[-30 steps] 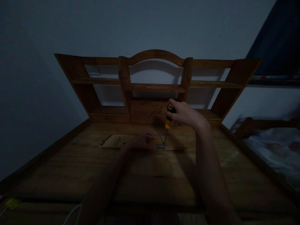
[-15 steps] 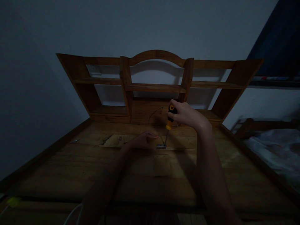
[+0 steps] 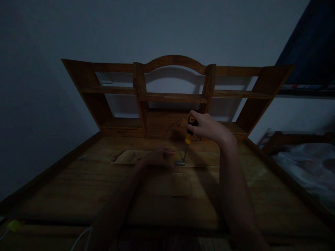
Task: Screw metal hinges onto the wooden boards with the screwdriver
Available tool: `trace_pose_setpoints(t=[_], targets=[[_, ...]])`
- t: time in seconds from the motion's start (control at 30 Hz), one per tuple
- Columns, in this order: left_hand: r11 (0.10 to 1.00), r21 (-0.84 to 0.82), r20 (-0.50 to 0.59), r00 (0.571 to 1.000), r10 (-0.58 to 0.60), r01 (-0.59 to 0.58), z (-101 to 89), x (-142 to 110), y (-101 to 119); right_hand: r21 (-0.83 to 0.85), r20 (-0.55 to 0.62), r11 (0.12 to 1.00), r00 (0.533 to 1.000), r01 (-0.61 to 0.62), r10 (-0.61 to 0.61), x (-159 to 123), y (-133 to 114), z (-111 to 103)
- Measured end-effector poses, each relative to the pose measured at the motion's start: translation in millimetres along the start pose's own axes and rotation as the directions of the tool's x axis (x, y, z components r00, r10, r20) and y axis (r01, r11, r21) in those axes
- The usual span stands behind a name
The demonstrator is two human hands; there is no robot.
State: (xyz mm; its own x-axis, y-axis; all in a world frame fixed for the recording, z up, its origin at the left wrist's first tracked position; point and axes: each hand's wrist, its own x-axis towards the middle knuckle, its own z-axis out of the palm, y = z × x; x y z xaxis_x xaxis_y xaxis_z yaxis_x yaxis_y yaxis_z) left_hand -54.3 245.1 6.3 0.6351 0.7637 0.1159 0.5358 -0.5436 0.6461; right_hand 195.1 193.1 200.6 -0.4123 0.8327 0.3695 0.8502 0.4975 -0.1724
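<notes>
My right hand (image 3: 205, 126) is wrapped round the black and yellow handle of a screwdriver (image 3: 188, 137). The screwdriver stands nearly upright, leaning slightly, and its shaft runs down to a small metal hinge (image 3: 179, 163). That hinge sits at the front edge of a long, thin wooden board (image 3: 129, 157) lying on the wooden desktop (image 3: 89, 188). Left of the hinge, my left hand (image 3: 159, 157) rests over the board with finger and thumb apart, their tips close to the metal. A smaller square piece of wood (image 3: 181, 184) lies in front of the hinge.
A wooden shelf unit (image 3: 172, 97) rises along the back of the desk. A small metallic item (image 3: 82, 157) lies at the left. Raised side rails (image 3: 285, 181) border the desktop. Bottom left are a yellow object (image 3: 15, 225) and a white cable (image 3: 81, 237).
Hardly anything differs. My right hand keeps its grip on the screwdriver, and the left hand stays by the hinge; the whole view has shifted very slightly.
</notes>
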Motion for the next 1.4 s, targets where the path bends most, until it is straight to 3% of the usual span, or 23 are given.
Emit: trace_pose_setpoints(t=[0.4,0.77,1.07,1.4], targets=[[0.999,0.036,0.002,1.000,-0.028,0.028,-1.3,-0.4,1.2,0.047,0.044,0.996,0.997,-0.072,0.070,-5.6,0.7,-6.8],[0.999,0.035,-0.003,1.000,-0.007,0.007,0.6,0.7,-3.3,-0.014,0.008,1.000,1.000,-0.022,0.022,-1.8,-5.3,-3.2],[1.000,-0.021,-0.008,1.000,-0.020,0.020,-1.8,-2.6,7.9,-0.040,0.014,0.999,1.000,-0.021,0.021,-1.3,-6.7,-2.6],[1.000,-0.015,-0.005,1.000,-0.007,0.006,0.1,-0.7,1.0,-0.050,0.011,0.998,1.000,-0.029,0.029,-0.7,-5.7,-1.3]])
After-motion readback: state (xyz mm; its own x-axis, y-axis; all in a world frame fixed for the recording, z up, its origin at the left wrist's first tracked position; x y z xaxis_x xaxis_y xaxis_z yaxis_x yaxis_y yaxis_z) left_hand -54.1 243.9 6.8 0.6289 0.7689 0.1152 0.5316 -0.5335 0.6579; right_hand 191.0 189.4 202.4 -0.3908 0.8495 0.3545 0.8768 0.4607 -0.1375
